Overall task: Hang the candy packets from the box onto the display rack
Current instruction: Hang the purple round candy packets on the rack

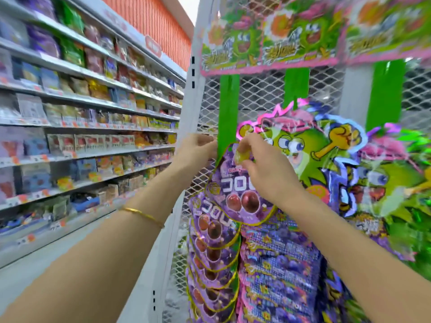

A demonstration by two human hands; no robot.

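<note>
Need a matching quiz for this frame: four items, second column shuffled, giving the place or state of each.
Column 1
1 purple candy packet
2 gold bracelet
3 green strip
4 snack shelves

Column 2
A on the arm behind the left hand
B line the aisle at far left
C top pinched by the right hand
D hangs down the white mesh panel

Pairs: 1-C, 2-A, 3-D, 4-B

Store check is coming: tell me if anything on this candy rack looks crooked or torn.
Only the top purple packet is askew: it tilts against the column of purple packets below, the right hand pinching its top, the left hand at the green strip. No tear or spill shows.
</note>
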